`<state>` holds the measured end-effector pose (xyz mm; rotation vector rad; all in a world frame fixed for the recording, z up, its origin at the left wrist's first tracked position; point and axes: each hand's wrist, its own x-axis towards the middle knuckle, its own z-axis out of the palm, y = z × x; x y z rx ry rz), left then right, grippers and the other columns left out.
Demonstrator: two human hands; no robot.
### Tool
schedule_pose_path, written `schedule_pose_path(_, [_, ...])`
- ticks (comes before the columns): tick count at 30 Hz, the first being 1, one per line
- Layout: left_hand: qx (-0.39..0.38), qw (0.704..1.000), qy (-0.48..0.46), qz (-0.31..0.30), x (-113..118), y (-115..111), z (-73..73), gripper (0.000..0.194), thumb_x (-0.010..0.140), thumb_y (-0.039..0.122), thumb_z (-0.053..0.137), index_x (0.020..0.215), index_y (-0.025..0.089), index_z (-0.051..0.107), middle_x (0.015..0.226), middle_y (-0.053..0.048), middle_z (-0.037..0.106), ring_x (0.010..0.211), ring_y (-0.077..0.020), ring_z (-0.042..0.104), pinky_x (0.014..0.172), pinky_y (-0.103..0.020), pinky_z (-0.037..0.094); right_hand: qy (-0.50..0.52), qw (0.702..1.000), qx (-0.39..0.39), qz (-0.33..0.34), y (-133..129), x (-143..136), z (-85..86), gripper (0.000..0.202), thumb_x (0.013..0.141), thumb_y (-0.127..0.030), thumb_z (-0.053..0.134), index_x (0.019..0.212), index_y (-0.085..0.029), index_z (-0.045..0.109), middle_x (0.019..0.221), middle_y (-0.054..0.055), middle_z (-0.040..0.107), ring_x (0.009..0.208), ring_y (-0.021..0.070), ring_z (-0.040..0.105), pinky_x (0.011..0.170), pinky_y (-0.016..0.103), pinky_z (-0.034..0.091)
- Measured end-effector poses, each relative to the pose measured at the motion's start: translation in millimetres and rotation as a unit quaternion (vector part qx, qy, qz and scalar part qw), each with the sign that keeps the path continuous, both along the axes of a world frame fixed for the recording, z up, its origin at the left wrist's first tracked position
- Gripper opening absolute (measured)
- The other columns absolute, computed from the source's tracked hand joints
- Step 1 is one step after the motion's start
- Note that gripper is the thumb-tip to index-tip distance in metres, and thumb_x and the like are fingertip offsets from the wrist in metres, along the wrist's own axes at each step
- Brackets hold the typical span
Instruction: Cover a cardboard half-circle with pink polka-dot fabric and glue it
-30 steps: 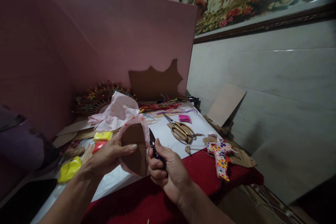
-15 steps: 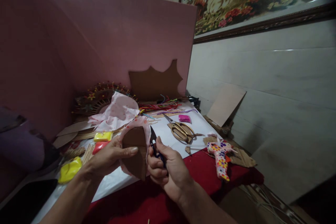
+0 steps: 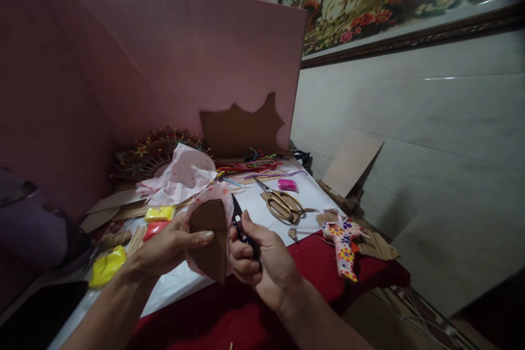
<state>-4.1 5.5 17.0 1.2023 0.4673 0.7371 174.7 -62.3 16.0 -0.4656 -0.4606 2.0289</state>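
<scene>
Over the table's near edge, above the seam where white sheet (image 3: 262, 213) meets red cloth (image 3: 328, 268), both hands work one piece. L hand (image 3: 172, 246) grips a cardboard piece (image 3: 209, 235) w/ pink dotted fabric (image 3: 213, 194) wrapped round its rim; thumb lies flat across the brown face, fingers hidden behind. R hand (image 3: 262, 262) is curled tight round small black thread snips (image 3: 240, 224), blades pointing up and touching the fabric at the piece's right edge. Can't tell if blades are parted.

Further back toward the middle of the table, gold-handled scissors (image 3: 281, 202) lie flat on the sheet, a pink clay block (image 3: 287, 185) just beyond them. By the right edge, a flower-print glue gun (image 3: 342, 243) rests on the cloth near cardboard scraps (image 3: 379, 246). Left side: yellow clay block (image 3: 159, 213), red one (image 3: 152, 229) just beside it, yellow lump (image 3: 105, 267) nearer the near-left corner. More pink fabric (image 3: 180, 175) is bunched behind the hands; bamboo sticks (image 3: 254, 179) and pipe cleaners (image 3: 250, 167) lie along the far edge, by a pink board (image 3: 184, 65).
</scene>
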Motion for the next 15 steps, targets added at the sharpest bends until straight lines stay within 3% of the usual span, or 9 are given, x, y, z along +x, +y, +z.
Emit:
schedule_pose_path(4, [-0.005, 1.0, 0.019, 0.0, -0.6, 1.2, -1.4, 0.041, 0.071, 0.01, 0.072, 0.109, 0.021, 0.062, 0.091, -0.007, 0.071, 0.082, -0.0214, 0.067, 0.076, -0.033, 0.054, 0.013, 1.0, 0.001, -0.023, -0.1, -3.2, -1.6, 0.036, 0.084, -0.048, 0.057, 0.074, -0.014, 0.052, 0.046, -0.01, 0.033, 0.033, 0.0005, 0.017, 0.031, 0.014, 0.007])
schedule_pose_path(11, [-0.001, 1.0, 0.016, 0.01, 0.7, 0.1, 2.8, 0.038, 0.067, 0.01, 0.075, 0.103, 0.021, 0.065, 0.091, -0.006, 0.072, 0.075, -0.0185, 0.066, 0.071, -0.03, 0.054, 0.036, 0.999, -0.002, 0.023, 1.8, 2.8, 3.3, 0.04, 0.083, -0.052, 0.056, 0.077, -0.013, 0.053, 0.049, -0.009, 0.035, 0.034, 0.0004, 0.019, 0.032, 0.014, 0.007])
schedule_pose_path(15, [-0.01, 1.0, 0.02, -0.007, -1.3, 1.0, -0.1, 0.041, 0.068, 0.012, 0.075, 0.107, 0.02, 0.065, 0.09, -0.007, 0.072, 0.078, -0.0203, 0.067, 0.073, -0.031, 0.054, 0.034, 0.999, -0.011, 0.013, 2.8, 1.7, 2.2, 0.039, 0.084, -0.051, 0.056, 0.075, -0.013, 0.052, 0.046, -0.01, 0.033, 0.033, 0.0002, 0.017, 0.032, 0.014, 0.006])
